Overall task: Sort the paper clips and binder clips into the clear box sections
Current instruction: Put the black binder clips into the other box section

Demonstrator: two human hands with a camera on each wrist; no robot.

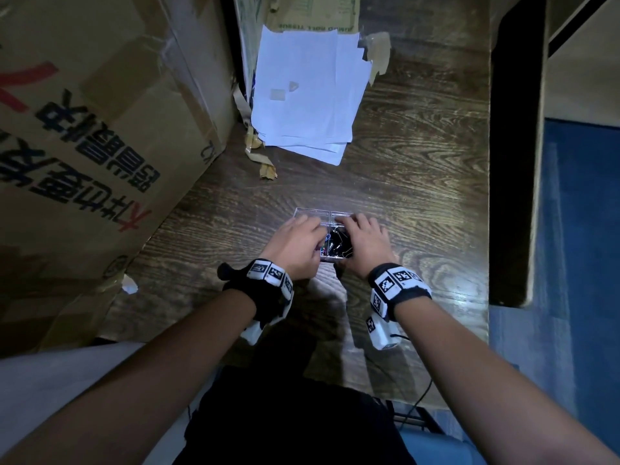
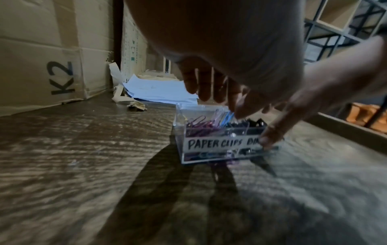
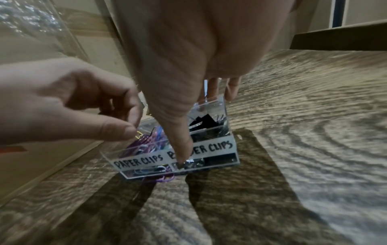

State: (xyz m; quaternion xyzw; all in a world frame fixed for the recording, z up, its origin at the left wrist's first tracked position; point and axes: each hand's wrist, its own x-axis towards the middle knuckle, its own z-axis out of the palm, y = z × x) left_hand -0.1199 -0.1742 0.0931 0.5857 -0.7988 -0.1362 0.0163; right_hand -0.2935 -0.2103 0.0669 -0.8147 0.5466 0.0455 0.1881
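Note:
A small clear box (image 1: 313, 213) stands on the dark wooden table, its front labelled "PAPER CLIPS" (image 2: 211, 143) and "BINDER CLIPS" (image 3: 220, 145). Coloured paper clips (image 3: 142, 145) fill the left section and black binder clips (image 3: 206, 120) the right. My right hand (image 1: 365, 239) grips the box, its thumb (image 3: 182, 142) pressed on the front wall and its fingers (image 3: 231, 91) behind the back wall. My left hand (image 1: 295, 243) hovers over the paper clip section with curled fingers (image 3: 127, 131). Thumb and forefinger pinch what looks like a small yellow paper clip (image 3: 138, 134).
Large cardboard boxes (image 1: 100, 129) wall off the table's left side. A stack of white papers (image 1: 308, 95) lies at the back, with torn tape scraps (image 1: 266, 169) beside it. The table's right edge (image 1: 489, 196) drops to a blue floor.

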